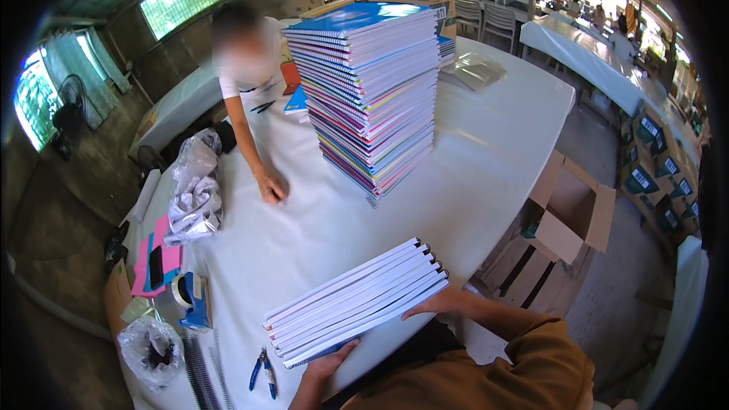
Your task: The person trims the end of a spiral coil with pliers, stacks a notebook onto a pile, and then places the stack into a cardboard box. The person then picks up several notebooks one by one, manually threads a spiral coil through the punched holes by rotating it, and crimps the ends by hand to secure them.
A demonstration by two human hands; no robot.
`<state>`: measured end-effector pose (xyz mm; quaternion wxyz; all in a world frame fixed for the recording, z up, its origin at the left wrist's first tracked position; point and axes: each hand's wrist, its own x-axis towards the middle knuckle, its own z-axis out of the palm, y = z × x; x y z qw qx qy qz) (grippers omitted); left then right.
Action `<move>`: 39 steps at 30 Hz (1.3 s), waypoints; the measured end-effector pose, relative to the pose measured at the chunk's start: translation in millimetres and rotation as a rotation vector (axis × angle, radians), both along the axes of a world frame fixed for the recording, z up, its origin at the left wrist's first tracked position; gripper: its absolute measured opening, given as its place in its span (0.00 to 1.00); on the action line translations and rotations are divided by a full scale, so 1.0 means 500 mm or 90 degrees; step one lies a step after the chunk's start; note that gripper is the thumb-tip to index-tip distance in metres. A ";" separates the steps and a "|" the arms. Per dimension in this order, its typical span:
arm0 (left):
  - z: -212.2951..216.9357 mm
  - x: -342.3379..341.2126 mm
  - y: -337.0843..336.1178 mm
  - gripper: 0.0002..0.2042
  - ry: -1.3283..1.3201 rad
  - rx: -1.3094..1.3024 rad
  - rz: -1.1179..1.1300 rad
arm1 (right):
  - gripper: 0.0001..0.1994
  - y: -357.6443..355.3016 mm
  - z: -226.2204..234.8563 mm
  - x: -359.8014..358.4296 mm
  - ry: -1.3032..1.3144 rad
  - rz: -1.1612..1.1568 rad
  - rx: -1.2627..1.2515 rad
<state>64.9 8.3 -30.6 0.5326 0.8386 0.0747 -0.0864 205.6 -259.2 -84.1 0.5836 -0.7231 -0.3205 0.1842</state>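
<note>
A small stack of spiral-bound notebooks is held on edge, tilted, at the near side of the table, page edges facing up. My left hand grips its lower left end, thumb on the blue cover. At the right end my right hand is closed on the stack near the black coil bindings; some of its fingers are hidden beneath. Beyond stands a tall pile of spiral-bound notebooks with a blue cover on top. Blue-handled cutting pliers lie left of my left hand.
Across the white-covered table, a co-worker's hand rests on the cloth. At left are a tape dispenser, a phone, plastic bags and loose binding coils. An open cardboard box stands off the table's right side.
</note>
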 end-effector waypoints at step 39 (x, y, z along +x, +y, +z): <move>0.782 0.707 -0.043 0.44 -0.263 0.538 0.305 | 0.38 -0.107 0.749 0.651 -0.270 -0.823 0.127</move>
